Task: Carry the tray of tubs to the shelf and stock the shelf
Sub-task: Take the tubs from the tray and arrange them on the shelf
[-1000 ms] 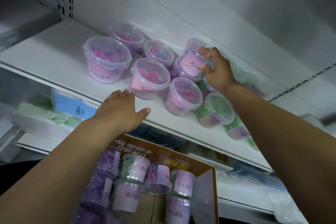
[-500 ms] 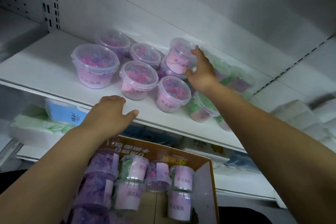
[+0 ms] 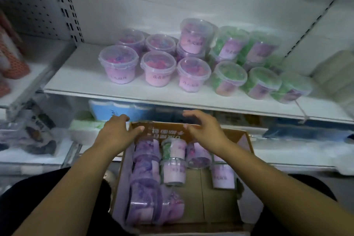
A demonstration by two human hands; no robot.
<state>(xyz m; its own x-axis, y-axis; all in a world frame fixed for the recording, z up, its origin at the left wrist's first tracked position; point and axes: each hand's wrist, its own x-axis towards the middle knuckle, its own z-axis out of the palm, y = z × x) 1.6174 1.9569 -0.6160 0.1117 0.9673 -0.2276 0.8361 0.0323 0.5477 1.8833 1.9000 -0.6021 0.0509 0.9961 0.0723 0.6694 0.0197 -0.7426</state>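
A brown cardboard tray (image 3: 193, 188) sits low in front of me, holding several clear tubs (image 3: 173, 171) with pink, purple or green contents, most lying on their sides. My left hand (image 3: 116, 134) hovers open over the tray's far left corner. My right hand (image 3: 205, 130) hovers open over its far edge; neither holds anything. On the white shelf (image 3: 80, 76) above stand several pink tubs (image 3: 158, 68) at left and green tubs (image 3: 229, 77) at right. One pink tub (image 3: 195, 36) is stacked on another in the back row.
A perforated upright (image 3: 65, 5) bounds the shelf at left, with orange packs (image 3: 13, 57) beyond it. Blue and green packets (image 3: 107, 109) lie on the lower shelf behind the tray. White packs (image 3: 333, 74) stand at the right of the green tubs.
My right hand has let go of the stacked pink tub and come down over the tray. My left hand has dropped from the shelf edge to the tray. The view has tilted down.
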